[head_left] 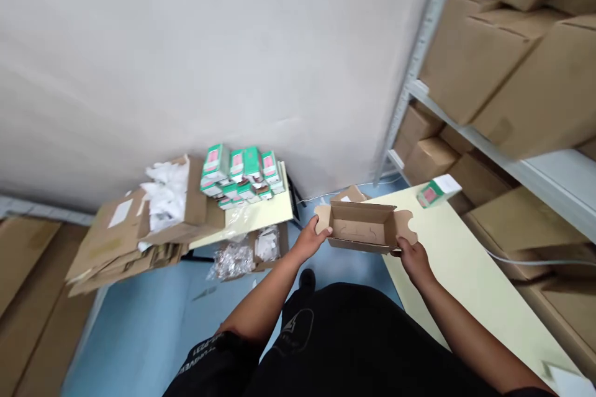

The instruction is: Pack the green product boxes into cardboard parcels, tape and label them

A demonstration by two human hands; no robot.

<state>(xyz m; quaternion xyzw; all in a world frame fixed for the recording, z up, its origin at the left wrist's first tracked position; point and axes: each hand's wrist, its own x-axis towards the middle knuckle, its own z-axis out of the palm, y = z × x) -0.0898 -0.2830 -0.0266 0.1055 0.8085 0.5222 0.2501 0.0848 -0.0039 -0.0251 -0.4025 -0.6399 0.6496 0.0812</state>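
Note:
I hold a small open cardboard box with both hands, its flaps spread out at the sides. My left hand grips its left end, thumb over the rim. My right hand grips its right front corner. The box hangs at the near edge of a pale yellow table. A single green and white carton lies on that table, just beyond the box to the right.
A pile of several green and white cartons sits on a low yellow board to the left, beside an open cardboard box with white wrapping and flattened cardboard. Metal shelves with brown boxes stand at the right. The floor is blue.

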